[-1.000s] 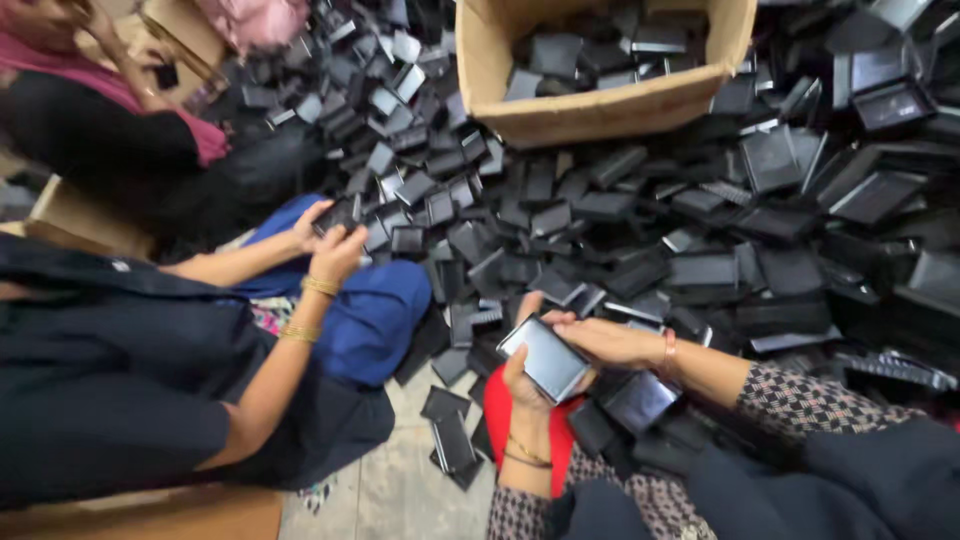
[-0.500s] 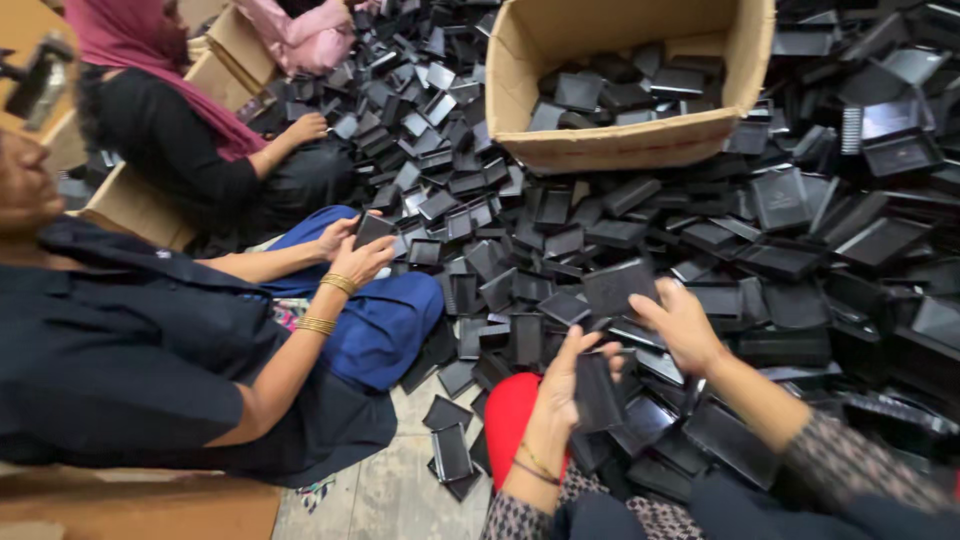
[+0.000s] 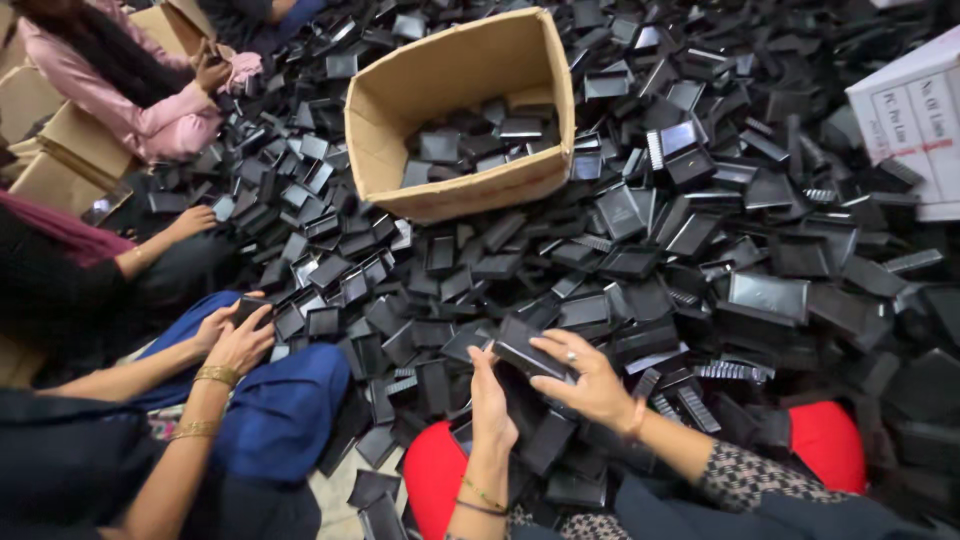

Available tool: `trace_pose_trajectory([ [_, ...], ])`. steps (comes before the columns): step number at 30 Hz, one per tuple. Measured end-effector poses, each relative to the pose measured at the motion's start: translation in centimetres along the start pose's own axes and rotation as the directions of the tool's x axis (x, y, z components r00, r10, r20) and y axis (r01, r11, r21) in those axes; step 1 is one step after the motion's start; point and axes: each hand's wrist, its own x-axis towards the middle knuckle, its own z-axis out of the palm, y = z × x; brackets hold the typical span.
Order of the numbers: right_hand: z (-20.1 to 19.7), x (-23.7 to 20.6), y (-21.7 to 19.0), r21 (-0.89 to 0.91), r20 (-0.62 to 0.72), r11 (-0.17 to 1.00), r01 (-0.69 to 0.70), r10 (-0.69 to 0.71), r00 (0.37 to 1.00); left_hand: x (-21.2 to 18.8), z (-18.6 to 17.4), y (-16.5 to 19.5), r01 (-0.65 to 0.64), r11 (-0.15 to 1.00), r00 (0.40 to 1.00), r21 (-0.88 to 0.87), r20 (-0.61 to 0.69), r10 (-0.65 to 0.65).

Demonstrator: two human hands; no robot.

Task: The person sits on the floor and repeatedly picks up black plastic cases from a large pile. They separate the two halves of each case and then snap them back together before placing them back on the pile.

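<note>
Head camera looks down on our two hands at about 6 o'clock in the frame, working over a huge heap of black plastic trays point(image 3: 770, 295). Our right hand point(image 3: 590, 385) curls its fingers over a flat black tray piece point(image 3: 530, 352), gripping it from the 3 o'clock side. Our left hand point(image 3: 490, 400) stands upright against the same piece at its 9 o'clock edge, fingers closed onto it. At 12 o'clock from our hands sits an open cardboard box point(image 3: 455, 195), partly filled with the same trays. At 9 o'clock, another person's hands point(image 3: 235, 335) hold a small black piece above a blue garment point(image 3: 280, 415). A white carton point(image 3: 915, 120) stands at 2 o'clock.
</note>
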Motion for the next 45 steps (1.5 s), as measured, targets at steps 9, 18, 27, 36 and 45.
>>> trace_pose_trajectory([
  [9,1.0,-1.9,-0.3,-0.001,-0.007,1.000,-0.014,0.014,1.000,1.3,0.1,-1.1,-0.100,0.995,0.976,-0.012,-0.197,0.096],
  [18,-0.1,-2.2,-1.7,0.075,0.034,0.992,-0.101,0.099,0.994,1.6,0.6,-2.3,-0.089,0.988,0.972,0.124,-0.204,0.113],
  [27,-0.9,-2.1,-0.6,-0.052,-0.029,0.994,-0.096,0.094,0.995,2.1,0.2,-2.7,-0.020,0.998,0.994,0.052,-0.106,0.025],
  [36,0.0,-3.6,-0.2,-0.252,0.235,0.954,0.165,-0.105,0.966,3.4,-1.8,-3.2,0.189,0.910,0.940,-0.369,-0.201,-0.277],
  [45,-2.9,0.1,-2.8,-0.129,0.311,0.951,0.281,-0.231,0.922,0.9,-1.5,0.7,-0.726,0.542,0.674,0.423,0.282,0.683],
])
